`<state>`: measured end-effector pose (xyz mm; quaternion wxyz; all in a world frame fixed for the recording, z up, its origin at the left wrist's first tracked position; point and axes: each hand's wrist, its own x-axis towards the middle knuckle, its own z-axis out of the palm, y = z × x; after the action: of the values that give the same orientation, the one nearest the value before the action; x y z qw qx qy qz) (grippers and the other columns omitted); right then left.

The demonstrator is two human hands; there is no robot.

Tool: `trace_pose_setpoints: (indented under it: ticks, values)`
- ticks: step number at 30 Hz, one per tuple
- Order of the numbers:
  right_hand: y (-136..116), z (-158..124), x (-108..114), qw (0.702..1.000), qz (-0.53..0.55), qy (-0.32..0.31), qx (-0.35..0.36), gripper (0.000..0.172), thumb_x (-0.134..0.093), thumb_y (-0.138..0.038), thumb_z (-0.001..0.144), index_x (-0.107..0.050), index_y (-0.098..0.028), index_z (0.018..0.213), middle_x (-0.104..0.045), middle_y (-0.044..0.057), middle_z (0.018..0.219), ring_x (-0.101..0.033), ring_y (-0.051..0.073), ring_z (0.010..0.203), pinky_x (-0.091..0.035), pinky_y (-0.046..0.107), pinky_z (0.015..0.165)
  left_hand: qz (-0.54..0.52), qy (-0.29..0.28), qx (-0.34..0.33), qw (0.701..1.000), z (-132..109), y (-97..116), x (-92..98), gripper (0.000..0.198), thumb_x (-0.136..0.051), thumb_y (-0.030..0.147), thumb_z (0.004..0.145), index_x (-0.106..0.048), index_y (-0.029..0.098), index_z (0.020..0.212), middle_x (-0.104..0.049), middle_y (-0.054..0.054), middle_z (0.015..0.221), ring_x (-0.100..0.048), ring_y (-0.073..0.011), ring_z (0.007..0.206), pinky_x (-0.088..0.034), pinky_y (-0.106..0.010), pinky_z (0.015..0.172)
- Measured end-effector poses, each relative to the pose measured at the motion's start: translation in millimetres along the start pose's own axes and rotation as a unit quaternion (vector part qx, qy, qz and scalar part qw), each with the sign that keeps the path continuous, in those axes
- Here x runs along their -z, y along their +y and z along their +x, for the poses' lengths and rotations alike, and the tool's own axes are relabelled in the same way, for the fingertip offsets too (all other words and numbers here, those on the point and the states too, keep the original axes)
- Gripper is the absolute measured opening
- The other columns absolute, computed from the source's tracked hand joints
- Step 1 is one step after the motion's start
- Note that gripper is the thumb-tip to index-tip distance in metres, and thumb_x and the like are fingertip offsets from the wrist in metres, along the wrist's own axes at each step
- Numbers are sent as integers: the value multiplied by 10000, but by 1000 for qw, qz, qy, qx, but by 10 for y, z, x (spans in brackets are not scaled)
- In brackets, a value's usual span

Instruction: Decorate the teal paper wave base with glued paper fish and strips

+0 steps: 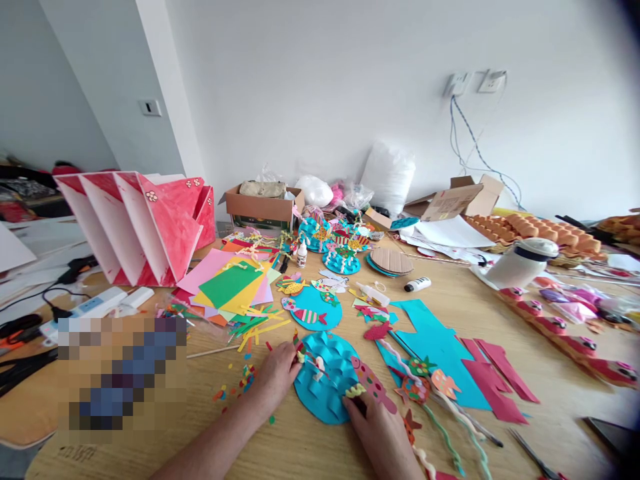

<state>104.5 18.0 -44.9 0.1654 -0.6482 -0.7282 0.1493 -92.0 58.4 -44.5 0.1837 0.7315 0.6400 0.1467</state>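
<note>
A blue paper disc (323, 410) with raised wavy strips lies on the table between my two hands. My left hand (275, 367) is closed at its left edge, fingertips beside a small pale yellow twisted piece and a red-green scrap; what they pinch is hidden. Over the right edge, my right hand (375, 427) pinches a pale yellow twisted strand (355, 391). A pink spotted paper fish (370, 380) lies across the disc's right side, close to my right fingers. Small white and red bits rest near the disc's middle.
Behind is another blue disc (320, 300) with paper fish. Blue card (440, 353), red card strips (493, 383) and scissors (535, 453) lie right. Coloured paper (233, 287), a glue bottle (302, 255) and a white jug (523, 263) stand or lie farther back.
</note>
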Motion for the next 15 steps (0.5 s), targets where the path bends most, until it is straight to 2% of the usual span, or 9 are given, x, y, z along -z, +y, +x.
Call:
trace_pose_setpoints:
  ticks: [9,15]
  values:
    - [-45,4,55,1000,-16,-25,-6,253,-417,-263,788,-649,-171,746,-677,86,797,-617,208,761,-428,259,616,-4,11,-7,1000,-6,-12,-7,113,-495,140,780,-571,127,862,-615,-91,892,-572,-205,851,-425,-290,737]
    - [-25,7,8,1000,-10,7,12,244,-422,-247,781,-647,-181,714,-674,73,739,-614,198,725,-416,257,605,-1,6,-13,1000,-3,-14,3,103,-502,129,770,-562,124,854,-606,-84,877,-567,-194,829,-418,-276,721]
